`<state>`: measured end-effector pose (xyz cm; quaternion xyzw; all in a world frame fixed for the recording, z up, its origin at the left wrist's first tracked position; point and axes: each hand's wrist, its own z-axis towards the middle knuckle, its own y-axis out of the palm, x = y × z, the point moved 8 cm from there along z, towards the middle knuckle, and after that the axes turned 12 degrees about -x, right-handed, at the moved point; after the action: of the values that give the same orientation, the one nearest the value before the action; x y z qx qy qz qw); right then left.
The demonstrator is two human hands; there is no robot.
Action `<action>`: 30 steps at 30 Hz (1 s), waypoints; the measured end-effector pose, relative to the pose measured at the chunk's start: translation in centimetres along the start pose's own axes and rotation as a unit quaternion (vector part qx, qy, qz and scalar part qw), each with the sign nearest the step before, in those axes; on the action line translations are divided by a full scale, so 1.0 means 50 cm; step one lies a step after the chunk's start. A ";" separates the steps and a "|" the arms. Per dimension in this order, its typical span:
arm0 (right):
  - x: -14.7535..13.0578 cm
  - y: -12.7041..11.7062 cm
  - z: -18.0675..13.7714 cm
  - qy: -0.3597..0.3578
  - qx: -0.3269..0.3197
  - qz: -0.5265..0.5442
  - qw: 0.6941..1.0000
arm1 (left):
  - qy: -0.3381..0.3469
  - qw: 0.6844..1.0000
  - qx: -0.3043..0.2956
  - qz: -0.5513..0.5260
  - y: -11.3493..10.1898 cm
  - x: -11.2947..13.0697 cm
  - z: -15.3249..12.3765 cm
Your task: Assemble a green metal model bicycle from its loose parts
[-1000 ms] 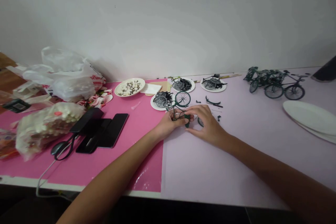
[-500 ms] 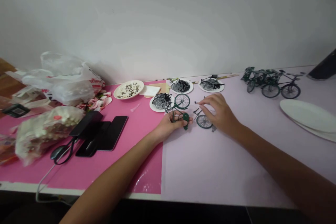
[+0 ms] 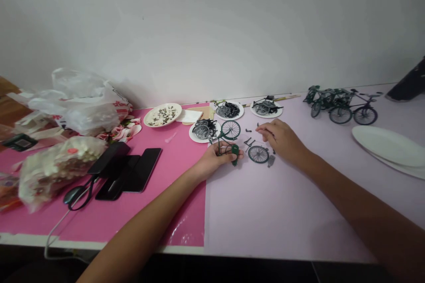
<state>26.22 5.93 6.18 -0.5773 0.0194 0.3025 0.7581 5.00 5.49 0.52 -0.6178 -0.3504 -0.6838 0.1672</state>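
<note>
My left hand point(image 3: 214, 158) is closed round a small green toy bicycle frame point(image 3: 229, 141), which has one wheel standing up at its far end. My right hand point(image 3: 282, 140) rests palm down on the lilac table, its fingers curled and pinched over small dark loose parts point(image 3: 259, 127). Whether anything is between those fingertips is hidden. A loose spoked wheel point(image 3: 258, 154) lies between the two hands, with a small grey piece point(image 3: 270, 160) beside it.
Three white plates point(image 3: 203, 131) of bicycle parts sit beyond the hands, and a dish of small bits point(image 3: 162, 113). Finished toy bicycles point(image 3: 341, 105) stand far right, near stacked white plates point(image 3: 388, 147). Phones point(image 3: 128, 168), scissors point(image 3: 78, 192) and plastic bags point(image 3: 79, 101) fill the pink mat.
My right hand has left the frame in my left hand and moved right and away, to the loose parts. The loose wheel it covered now shows.
</note>
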 end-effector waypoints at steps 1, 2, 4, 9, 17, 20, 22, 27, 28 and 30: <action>0.006 0.006 0.002 0.001 -0.032 -0.028 0.999 | 0.001 1.000 0.000 -0.001 0.000 0.000 0.000; 0.012 0.013 0.004 0.001 -0.071 -0.055 0.996 | 0.002 1.000 0.000 -0.002 0.000 0.000 0.000; 0.025 0.022 0.003 0.012 -0.132 -0.088 0.987 | 0.003 1.000 0.000 0.002 0.000 0.001 0.001; 0.031 0.021 -0.005 0.057 -0.173 -0.090 0.979 | -0.001 1.000 -0.005 0.009 0.004 0.003 0.001; -0.029 0.033 -0.001 0.018 -0.193 -0.115 0.974 | 0.011 1.000 -0.020 0.007 0.005 0.001 0.002; -0.027 0.025 0.000 0.022 -0.196 -0.150 0.969 | 0.011 1.000 -0.026 0.009 0.009 0.005 0.002; -0.021 0.021 -0.002 0.027 -0.205 -0.163 0.965 | 0.008 0.999 -0.033 0.019 0.014 0.008 0.001; -0.014 0.027 -0.010 0.045 -0.235 -0.162 0.957 | 0.002 0.999 -0.028 0.019 0.016 0.011 0.000; -0.014 0.028 -0.012 0.047 -0.235 -0.160 0.958 | 0.002 0.999 -0.030 0.019 0.016 0.011 0.000; -0.014 0.030 -0.014 0.046 -0.225 -0.156 0.961 | 0.005 0.999 -0.034 0.020 0.017 0.010 0.000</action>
<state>25.15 5.22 4.90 -0.7420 -0.1046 0.1504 0.6449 5.48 5.02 1.26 -0.6266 -0.3131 -0.6951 0.1615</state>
